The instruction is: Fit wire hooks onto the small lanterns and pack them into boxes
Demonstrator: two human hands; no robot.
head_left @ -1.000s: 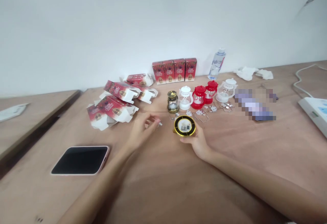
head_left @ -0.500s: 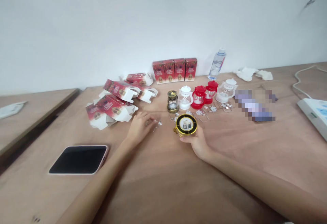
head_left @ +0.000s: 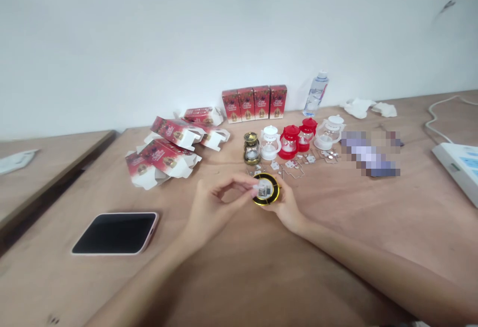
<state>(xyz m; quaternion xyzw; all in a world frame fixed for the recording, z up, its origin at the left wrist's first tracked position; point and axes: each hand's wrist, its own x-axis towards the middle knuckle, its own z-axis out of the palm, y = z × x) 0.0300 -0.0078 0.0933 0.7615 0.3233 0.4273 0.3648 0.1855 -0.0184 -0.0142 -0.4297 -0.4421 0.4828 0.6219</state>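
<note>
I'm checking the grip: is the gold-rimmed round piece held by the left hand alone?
No, the right hand holds the gold-rimmed piece from its right side, with fingertips of the left hand at its left.

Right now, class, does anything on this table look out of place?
Yes: the red Christmas cartons left of the upright four-carton row lie jumbled, flaps open. Crumpled white scraps right of the clear bottle also look stray.

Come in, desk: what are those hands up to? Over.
Right hand: holding gold-rimmed round piece. Left hand: at its whitish centre. Bronze lantern standing just beyond.
</note>
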